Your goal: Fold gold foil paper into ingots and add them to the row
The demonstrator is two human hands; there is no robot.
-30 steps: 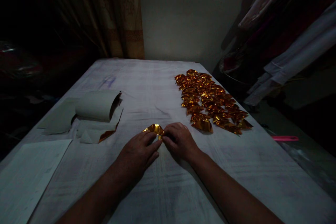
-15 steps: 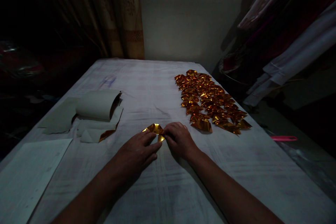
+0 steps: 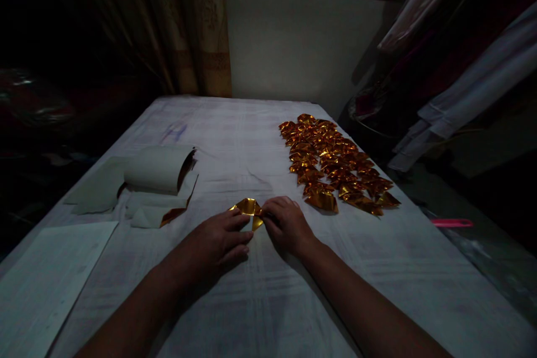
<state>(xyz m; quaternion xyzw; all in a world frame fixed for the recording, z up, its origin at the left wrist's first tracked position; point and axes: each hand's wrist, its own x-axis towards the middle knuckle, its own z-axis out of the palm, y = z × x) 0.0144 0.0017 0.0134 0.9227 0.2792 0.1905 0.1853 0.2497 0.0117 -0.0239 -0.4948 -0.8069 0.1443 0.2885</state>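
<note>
A small piece of gold foil paper (image 3: 248, 208) lies on the white-covered table (image 3: 260, 140), partly folded. My left hand (image 3: 218, 241) rests palm down with its fingers pressing on the piece's near left part. My right hand (image 3: 286, 222) pinches the piece's right edge with curled fingers. Several folded gold foil pieces (image 3: 335, 163) lie in rows to the right of my hands, a short way beyond my right hand.
A stack of grey sheets with gold undersides, the top one curled (image 3: 157, 176), lies at the left. A large pale sheet (image 3: 46, 277) covers the near left corner. A curtain (image 3: 197, 22) and hanging clothes (image 3: 465, 67) border the table. A pink object (image 3: 452, 222) lies off the right edge.
My left hand has drawn slightly back toward me, showing more of the foil's near corner. The right hand keeps its pinch in the same place.
</note>
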